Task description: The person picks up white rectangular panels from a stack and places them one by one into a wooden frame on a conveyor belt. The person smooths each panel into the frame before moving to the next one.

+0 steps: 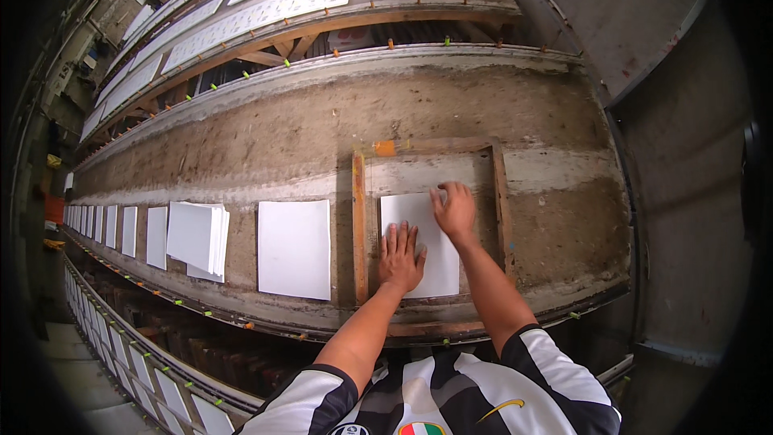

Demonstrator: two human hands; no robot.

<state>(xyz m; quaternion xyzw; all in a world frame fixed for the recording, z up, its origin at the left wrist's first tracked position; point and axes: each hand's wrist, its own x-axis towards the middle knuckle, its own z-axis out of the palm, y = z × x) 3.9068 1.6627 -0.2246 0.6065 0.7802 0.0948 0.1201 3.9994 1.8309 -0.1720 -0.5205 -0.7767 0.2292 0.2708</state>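
Observation:
A white sheet (440, 262) lies on the long table inside a rectangular wooden frame (359, 229). My left hand (400, 261) rests flat on the sheet's left part, fingers spread. At the sheet's upper right edge is my right hand (456, 213), its fingers bent but apart, with nothing visible in them. Whether its fingertips touch the paper I cannot tell. Orange tape (385, 147) is stuck on the frame's far bar. Just left of the frame, another white sheet (295, 248) lies flat.
A loose stack of white sheets (196, 235) sits farther left, followed by a row of single sheets (129, 231). Small coloured clips (391, 43) line the edges of the stained table (274, 121). Parallel tables hold printed sheets (258, 22). A grey wall (684, 153) stands at the right.

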